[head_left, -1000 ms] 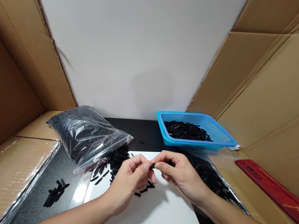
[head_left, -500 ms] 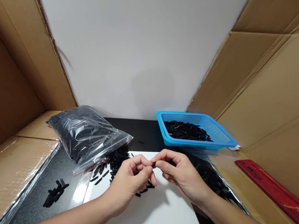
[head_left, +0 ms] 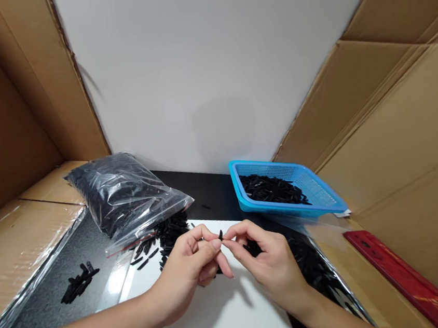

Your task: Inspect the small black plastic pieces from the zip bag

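A small black strip (head_left: 220, 235) stands upright between my hands, over the white board (head_left: 219, 315). My left hand (head_left: 195, 258) is closed, pinching it between thumb and forefinger. From the other side, the thumb and forefinger of my right hand (head_left: 268, 258) meet at the strip's edge. More black strips (head_left: 252, 247) show within the curl of my right hand, partly hidden by its fingers. Behind my left wrist lies a loose heap of similar strips (head_left: 173, 229), some scattered on the board.
A clear zip bag (head_left: 124, 195) full of black pieces lies at the back left. The blue basket (head_left: 324, 197) at the back right holds black strips. A small pile (head_left: 78, 283) sits on the grey surface. Further right are a bag of black pieces (head_left: 316, 268) and a red packet (head_left: 403, 275).
The black strip has turned from lying sideways between my fingertips to pointing upright. My right fingers have opened slightly, showing more black strips in that hand.
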`<act>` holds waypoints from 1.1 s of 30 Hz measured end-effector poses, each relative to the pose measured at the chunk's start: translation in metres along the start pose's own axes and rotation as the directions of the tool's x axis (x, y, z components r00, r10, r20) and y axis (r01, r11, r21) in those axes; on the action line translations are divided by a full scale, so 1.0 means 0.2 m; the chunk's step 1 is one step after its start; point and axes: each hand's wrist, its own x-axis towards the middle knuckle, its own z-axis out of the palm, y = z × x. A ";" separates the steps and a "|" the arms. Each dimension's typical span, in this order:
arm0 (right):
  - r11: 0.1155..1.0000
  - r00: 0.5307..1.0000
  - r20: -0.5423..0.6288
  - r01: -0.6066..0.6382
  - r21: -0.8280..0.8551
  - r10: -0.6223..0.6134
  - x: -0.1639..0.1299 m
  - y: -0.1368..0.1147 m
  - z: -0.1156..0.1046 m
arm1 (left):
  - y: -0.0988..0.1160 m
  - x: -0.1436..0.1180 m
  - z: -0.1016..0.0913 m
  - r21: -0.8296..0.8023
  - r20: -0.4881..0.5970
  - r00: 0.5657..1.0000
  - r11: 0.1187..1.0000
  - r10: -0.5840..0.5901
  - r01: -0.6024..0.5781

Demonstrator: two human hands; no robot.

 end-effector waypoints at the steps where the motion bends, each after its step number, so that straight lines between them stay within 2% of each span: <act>1: 1.000 1.000 -0.003 0.010 -0.009 -0.010 0.00 0.00 0.00 | 0.00 0.00 0.00 0.017 -0.003 1.000 1.000 0.010 -0.010; 7: 0.998 0.999 0.006 0.043 -0.040 -0.043 -0.01 -0.03 0.00 | 0.01 -0.01 0.00 0.209 -0.011 0.996 0.974 0.087 -0.083; 15: 0.996 0.996 0.044 0.085 -0.034 -0.084 -0.05 -0.06 0.01 | -0.02 -0.04 0.01 0.438 -0.011 0.976 0.879 0.217 -0.190; 20: 0.990 0.995 0.026 0.099 -0.099 -0.097 -0.05 -0.07 0.01 | -0.03 -0.05 0.02 0.515 -0.013 0.973 0.836 0.230 -0.191; 28: 0.965 0.983 0.002 0.179 -0.193 -0.182 -0.06 -0.07 0.03 | 0.00 -0.08 0.03 0.734 -0.010 0.971 0.661 0.238 -0.155; 33: 0.963 0.983 0.022 0.180 -0.199 -0.180 -0.05 -0.06 0.03 | 0.00 -0.07 0.02 0.703 -0.010 0.976 0.695 0.217 -0.147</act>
